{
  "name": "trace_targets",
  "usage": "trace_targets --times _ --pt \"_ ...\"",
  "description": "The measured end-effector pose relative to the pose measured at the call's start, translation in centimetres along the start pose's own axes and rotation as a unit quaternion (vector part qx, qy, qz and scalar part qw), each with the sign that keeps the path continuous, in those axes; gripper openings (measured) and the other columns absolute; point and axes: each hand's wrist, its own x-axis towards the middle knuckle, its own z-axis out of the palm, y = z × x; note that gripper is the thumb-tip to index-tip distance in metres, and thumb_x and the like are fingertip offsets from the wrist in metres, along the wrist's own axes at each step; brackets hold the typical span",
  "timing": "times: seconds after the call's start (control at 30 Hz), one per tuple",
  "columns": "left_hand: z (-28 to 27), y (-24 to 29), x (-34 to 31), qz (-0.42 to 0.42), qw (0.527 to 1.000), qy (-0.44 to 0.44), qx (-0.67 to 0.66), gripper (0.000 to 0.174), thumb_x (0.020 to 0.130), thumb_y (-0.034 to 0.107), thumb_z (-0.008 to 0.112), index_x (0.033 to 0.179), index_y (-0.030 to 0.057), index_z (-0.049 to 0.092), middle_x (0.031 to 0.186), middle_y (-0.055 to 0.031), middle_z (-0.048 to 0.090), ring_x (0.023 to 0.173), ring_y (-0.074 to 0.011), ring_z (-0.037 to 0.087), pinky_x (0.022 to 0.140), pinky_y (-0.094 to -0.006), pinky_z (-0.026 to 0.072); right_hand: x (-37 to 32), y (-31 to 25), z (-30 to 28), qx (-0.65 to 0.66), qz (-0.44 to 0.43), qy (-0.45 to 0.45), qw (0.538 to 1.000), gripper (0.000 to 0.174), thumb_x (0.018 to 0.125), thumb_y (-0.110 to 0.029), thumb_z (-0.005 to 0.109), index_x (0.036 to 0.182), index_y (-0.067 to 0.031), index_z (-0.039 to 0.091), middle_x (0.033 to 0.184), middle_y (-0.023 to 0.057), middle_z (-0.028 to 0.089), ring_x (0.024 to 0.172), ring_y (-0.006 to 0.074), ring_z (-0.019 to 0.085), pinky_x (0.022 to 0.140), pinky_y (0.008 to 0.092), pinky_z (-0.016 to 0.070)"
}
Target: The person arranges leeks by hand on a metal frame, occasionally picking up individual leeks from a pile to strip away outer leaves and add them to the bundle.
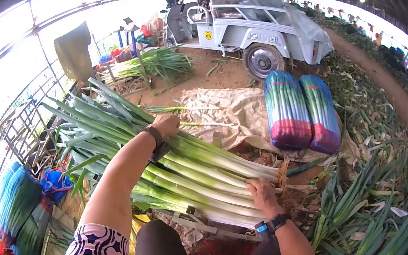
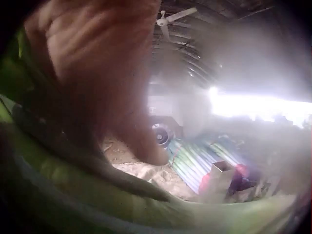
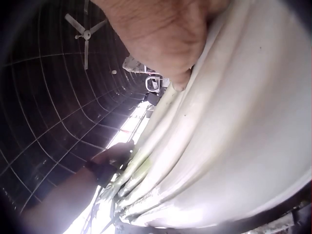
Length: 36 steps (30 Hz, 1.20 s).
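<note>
A wide bundle of green onions (image 1: 196, 172) lies across in front of me, leaves to the left, white stalks and roots to the right. My left hand (image 1: 166, 124) grips stalks along the bundle's far edge, where green turns to white. In the left wrist view its thumb (image 2: 146, 146) points down past the stalks, the other fingers hidden. Near the root end, my right hand (image 1: 264, 196) holds the white stalks with bent fingers. The right wrist view shows a fingertip (image 3: 180, 83) against one of the white stalks (image 3: 195, 107).
Two wrapped bundles (image 1: 287, 112) stand on a tan sheet (image 1: 219, 103) beyond the stalks. Behind them is a grey cargo tricycle (image 1: 247, 29). Loose green onions (image 1: 360, 224) and leaves heap up at right. More green onions (image 1: 150, 64) lie at back left, with wrapped bundles (image 1: 17, 196) at lower left.
</note>
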Motion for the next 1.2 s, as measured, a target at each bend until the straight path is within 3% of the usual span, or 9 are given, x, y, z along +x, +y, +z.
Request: trace_targets --times 0.1,0.17,0.2,0.47,0.7,0.77,0.83,0.9,1.2 --pt "-0.6 -1.2 -0.7 -0.066 0.971 0.214 -0.079 0.025 0.086 0.02 0.055 0.105 0.0075 0.065 0.095 -0.0231 0.066 0.095 -0.0364 0.064 0.08 -0.0465 0.0502 0.1 0.1 0.1 0.003 0.007 -0.009 1.0 0.025 0.094 -0.028 0.056 0.107 -0.0121 0.071 0.094 0.0142 0.063 0.096 0.0334 0.059 0.087 0.0466 0.0438" --pt "0.2 -5.6 -1.6 -0.052 0.851 0.52 0.045 0.035 0.085 0.009 0.054 0.119 0.0045 0.055 0.105 -0.018 0.059 0.095 -0.0308 0.059 0.081 -0.0388 0.0489 0.1 0.4 0.5 -0.003 0.01 0.007 1.0 0.024 0.093 -0.027 0.057 0.106 -0.0121 0.071 0.094 0.0139 0.063 0.096 0.0331 0.059 0.087 0.0466 0.0436" --pt "-0.6 -5.4 -3.8 -0.105 0.753 0.557 -0.335 0.044 0.083 0.0 0.051 0.127 0.0014 0.048 0.107 -0.0134 0.051 0.092 -0.023 0.052 0.08 -0.0316 0.0462 0.1 0.4 0.7 -0.006 0.011 0.015 1.0 0.024 0.092 -0.027 0.058 0.106 -0.0121 0.071 0.094 0.0138 0.063 0.096 0.0329 0.059 0.087 0.0467 0.0435" --pt "-2.1 -7.9 -11.4 -0.193 0.516 0.509 -0.661 0.075 0.077 -0.008 0.055 0.145 -0.0006 0.025 0.113 -0.0185 0.052 0.093 -0.025 0.056 0.082 -0.0368 0.0476 0.0 0.5 0.5 0.027 0.029 0.041 0.998 0.021 0.088 -0.026 0.064 0.101 -0.0113 0.072 0.092 0.013 0.062 0.093 0.0334 0.059 0.085 0.0455 0.044" --pt "-2.6 -8.9 -12.4 -0.313 0.79 0.52 0.088 0.077 0.086 0.014 0.067 0.147 -0.0022 0.022 0.153 -0.0265 0.019 0.14 -0.0396 0.026 0.114 -0.0471 0.0233 0.4 1.3 0.6 0.045 0.061 0.036 0.996 0.025 0.086 -0.03 0.068 0.094 -0.0071 0.072 0.09 0.0183 0.062 0.087 0.0369 0.061 0.081 0.0469 0.047" --pt "-1.0 -6.6 -12.6 -0.115 0.838 0.522 0.107 0.065 0.083 0.018 0.07 0.138 0.0023 0.04 0.145 -0.025 0.034 0.136 -0.041 0.033 0.111 -0.0525 0.0264 0.4 1.2 0.3 0.048 0.071 0.04 0.996 0.025 0.085 -0.03 0.068 0.093 -0.0073 0.072 0.09 0.0192 0.062 0.087 0.0378 0.061 0.079 0.0473 0.0481" --pt "-0.7 -1.0 -13.4 0.05 0.957 0.28 -0.047 0.029 0.082 0.021 0.068 0.109 0.0098 0.064 0.119 -0.0119 0.058 0.12 -0.0326 0.048 0.102 -0.0489 0.0358 0.4 1.5 0.2 0.043 0.084 0.03 0.995 0.026 0.085 -0.03 0.069 0.092 -0.0059 0.072 0.089 0.0194 0.062 0.086 0.0385 0.061 0.077 0.0474 0.0487" --pt "1.7 3.0 -13.7 0.191 0.953 0.234 -0.022 0.018 0.083 0.023 0.067 0.098 0.0134 0.07 0.097 -0.0019 0.063 0.099 -0.0235 0.056 0.097 -0.0445 0.0369 0.4 1.6 0.0 0.033 0.105 0.007 0.994 0.026 0.085 -0.031 0.068 0.093 -0.0058 0.072 0.091 0.0191 0.062 0.088 0.0383 0.06 0.079 0.0467 0.0485" --pt "3.7 3.1 -13.6 0.184 0.945 0.271 -0.022 0.024 0.083 0.028 0.066 0.1 0.0118 0.069 0.095 -0.0039 0.061 0.095 -0.0239 0.053 0.09 -0.0414 0.034 7.7 -10.4 3.6 0.085 -0.103 -0.02 0.991 0.028 0.089 -0.026 0.063 0.106 -0.0045 0.066 0.101 0.0156 0.064 0.094 0.0321 0.062 0.081 0.0433 0.0506"
